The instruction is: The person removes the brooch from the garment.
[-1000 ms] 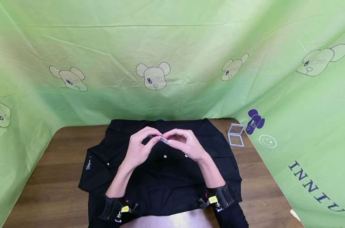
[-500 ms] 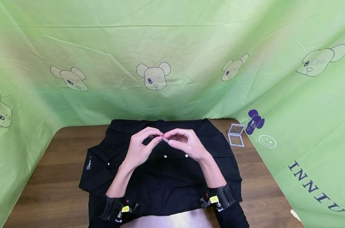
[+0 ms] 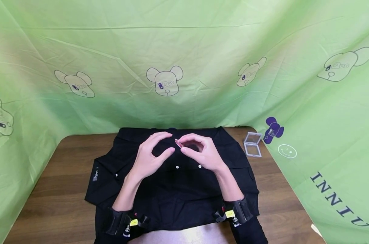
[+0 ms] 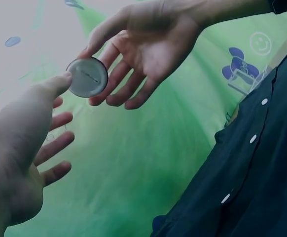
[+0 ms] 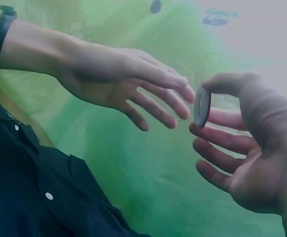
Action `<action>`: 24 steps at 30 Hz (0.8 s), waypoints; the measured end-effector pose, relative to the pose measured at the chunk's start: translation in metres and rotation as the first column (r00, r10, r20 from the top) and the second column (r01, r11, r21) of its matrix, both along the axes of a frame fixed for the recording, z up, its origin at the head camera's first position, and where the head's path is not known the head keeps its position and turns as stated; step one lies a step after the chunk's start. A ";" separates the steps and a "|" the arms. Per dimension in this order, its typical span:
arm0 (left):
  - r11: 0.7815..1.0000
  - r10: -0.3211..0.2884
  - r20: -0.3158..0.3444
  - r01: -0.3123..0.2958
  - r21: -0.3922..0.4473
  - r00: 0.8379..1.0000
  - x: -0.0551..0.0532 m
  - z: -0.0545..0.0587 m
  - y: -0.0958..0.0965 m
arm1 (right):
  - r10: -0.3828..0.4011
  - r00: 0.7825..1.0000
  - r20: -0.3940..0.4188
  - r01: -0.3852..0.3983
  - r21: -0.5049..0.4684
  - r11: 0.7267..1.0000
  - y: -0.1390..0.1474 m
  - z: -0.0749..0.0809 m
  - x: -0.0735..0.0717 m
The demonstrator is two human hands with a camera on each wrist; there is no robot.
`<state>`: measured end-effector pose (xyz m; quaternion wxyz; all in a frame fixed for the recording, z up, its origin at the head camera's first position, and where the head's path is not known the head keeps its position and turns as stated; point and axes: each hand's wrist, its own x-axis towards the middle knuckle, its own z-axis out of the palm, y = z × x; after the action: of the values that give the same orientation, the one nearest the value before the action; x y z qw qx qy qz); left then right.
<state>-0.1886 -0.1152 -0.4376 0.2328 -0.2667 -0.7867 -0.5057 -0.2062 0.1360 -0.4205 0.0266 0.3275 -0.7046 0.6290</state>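
A round pin-back badge is held up over a black buttoned shirt spread on the table. My right hand pinches it at the edge between thumb and fingers. In the left wrist view the badge turns its silver back and pin towards the camera; from the head its face looks reddish. Seen from the right wrist, the badge is nearly edge-on. My left hand is just left of it, thumb and fingers spread apart, the thumb tip right by the rim in the left wrist view.
An open clear square case lies on the brown wooden table at the back right. White shirt buttons show below the hands. Green printed cloth hangs around the table's back and sides.
My left thumb and fingers have opened away from the badge, which both hands were holding. The badge now stays in my right hand and has tilted, showing its reddish side.
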 end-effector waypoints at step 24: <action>0.888 0.173 0.129 -0.098 -0.449 0.976 -0.007 -0.017 -0.005 | -0.235 0.863 -0.448 0.403 0.328 0.855 -0.011 -0.018 -0.004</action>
<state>-0.1959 -0.1206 -0.4549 0.1353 -0.2138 -0.9138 -0.3178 -0.2098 0.1250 -0.4386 0.2036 0.3205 -0.8459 0.3746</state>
